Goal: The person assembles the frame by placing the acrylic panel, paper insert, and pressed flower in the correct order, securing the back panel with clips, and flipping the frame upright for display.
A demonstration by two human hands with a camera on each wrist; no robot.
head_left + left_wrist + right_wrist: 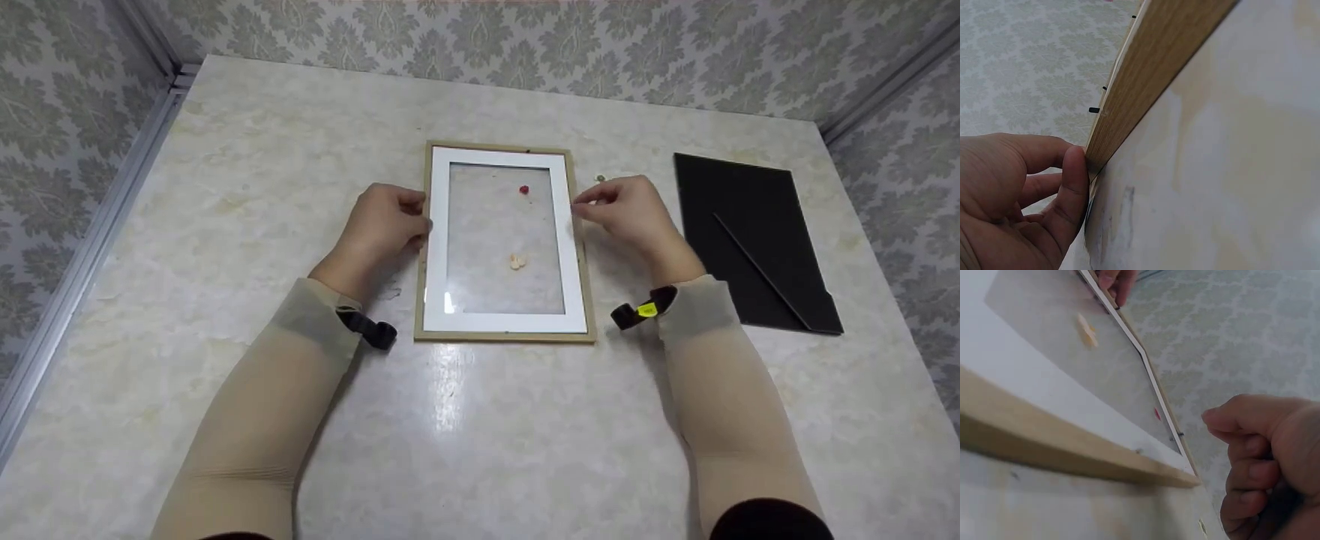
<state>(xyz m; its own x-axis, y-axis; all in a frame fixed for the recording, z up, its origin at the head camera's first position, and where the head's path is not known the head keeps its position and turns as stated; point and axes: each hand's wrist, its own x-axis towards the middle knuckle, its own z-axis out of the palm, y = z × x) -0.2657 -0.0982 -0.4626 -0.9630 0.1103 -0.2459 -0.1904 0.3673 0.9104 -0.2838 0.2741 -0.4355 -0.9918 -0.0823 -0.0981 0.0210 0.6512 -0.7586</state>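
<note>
A wooden picture frame (505,337) lies on the table, with a white mat (439,247) inside it and a see-through pane within the mat. Small dark tabs stick out along its inner edge. A small red bit (524,190) and a pale petal-like piece (517,262) show inside the mat opening. My left hand (379,225) grips the left edge, thumb and forefinger at the wood in the left wrist view. On the other side, my right hand (626,214) has fingertips close by the right edge, its fingers loosely curled and holding nothing in the right wrist view.
To the right lies a black backing board (757,240) with a narrow stand leg (761,274) on it. A tiny greenish piece (600,178) sits on the table (487,450) beyond my right hand. Patterned walls (480,37) border the table's back and sides.
</note>
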